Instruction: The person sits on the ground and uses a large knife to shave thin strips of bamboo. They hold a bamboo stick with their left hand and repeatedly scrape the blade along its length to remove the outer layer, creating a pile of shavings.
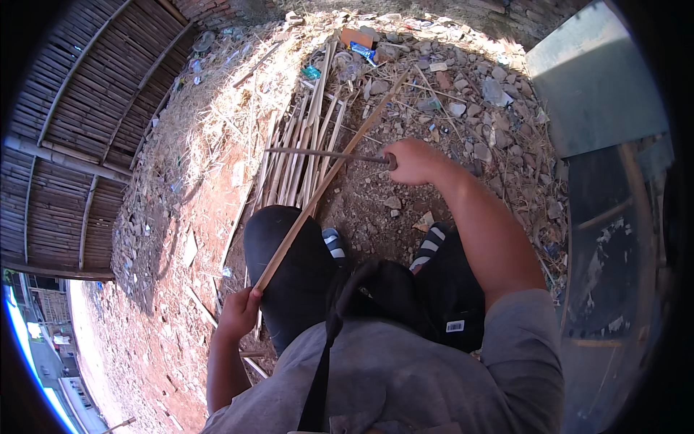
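Observation:
My left hand (239,312) is closed around the lower end of a long, flat bamboo strip (295,228). The strip slants up and to the right, passing over my left knee. In my right hand (415,162) is the handle of a long, narrow blade, a machete (309,152) seen nearly edge-on. Its blade points left and crosses the strip beyond my knees; whether it touches the strip I cannot tell. Under and beyond the blade lies a pile of split bamboo strips (293,168) on the ground.
Stones and rubble (477,123) cover the ground at the far right, with a blue wrapper (362,50) at the back. A bamboo-slat wall (87,87) stands on the left. Pale panels (596,79) lean at the right. My sandalled feet (431,242) rest near the pile.

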`<state>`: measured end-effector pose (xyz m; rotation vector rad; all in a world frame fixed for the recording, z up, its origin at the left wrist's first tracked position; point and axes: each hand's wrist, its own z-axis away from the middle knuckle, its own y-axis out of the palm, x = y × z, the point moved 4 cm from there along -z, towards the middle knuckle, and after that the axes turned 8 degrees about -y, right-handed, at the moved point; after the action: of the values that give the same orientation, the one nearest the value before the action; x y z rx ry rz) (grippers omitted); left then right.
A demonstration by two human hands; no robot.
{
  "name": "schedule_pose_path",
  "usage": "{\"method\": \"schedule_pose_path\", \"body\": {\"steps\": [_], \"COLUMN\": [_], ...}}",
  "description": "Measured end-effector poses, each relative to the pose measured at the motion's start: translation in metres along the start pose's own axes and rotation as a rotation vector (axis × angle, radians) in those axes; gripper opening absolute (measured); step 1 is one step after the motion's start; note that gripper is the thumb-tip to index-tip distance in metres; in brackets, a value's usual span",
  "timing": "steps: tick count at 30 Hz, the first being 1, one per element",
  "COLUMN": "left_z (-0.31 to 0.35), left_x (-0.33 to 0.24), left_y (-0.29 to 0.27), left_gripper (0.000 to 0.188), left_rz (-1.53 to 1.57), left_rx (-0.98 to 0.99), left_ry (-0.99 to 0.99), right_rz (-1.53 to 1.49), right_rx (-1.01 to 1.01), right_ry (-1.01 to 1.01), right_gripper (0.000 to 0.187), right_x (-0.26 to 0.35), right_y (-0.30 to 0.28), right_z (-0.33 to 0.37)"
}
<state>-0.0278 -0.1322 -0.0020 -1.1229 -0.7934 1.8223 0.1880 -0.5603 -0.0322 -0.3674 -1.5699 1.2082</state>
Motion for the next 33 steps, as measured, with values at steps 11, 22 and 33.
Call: {"method": "schedule_pose_path", "body": {"steps": [11, 22, 33], "left_z": [-0.006, -0.009, 0.025], "left_x": [0.016, 0.018, -0.030], "left_y": [0.005, 0.005, 0.005], "left_gripper": [0.054, 0.055, 0.050], "left_rz": [0.087, 0.329, -0.145], "left_rx": [0.084, 0.226, -0.292], "left_ry": [-0.071, -0.252, -0.035], "right_rz": [0.079, 0.007, 0.030], "right_rx": [0.107, -0.163, -0.116], "right_ry": [-0.214, 0.034, -0.099], "right_gripper": [0.023, 0.029, 0.034], "right_x": [0.057, -0.002, 0.039], "right_y": [0.014, -0.017, -0.006], "right_z": [0.011, 0.015, 0.015]}}
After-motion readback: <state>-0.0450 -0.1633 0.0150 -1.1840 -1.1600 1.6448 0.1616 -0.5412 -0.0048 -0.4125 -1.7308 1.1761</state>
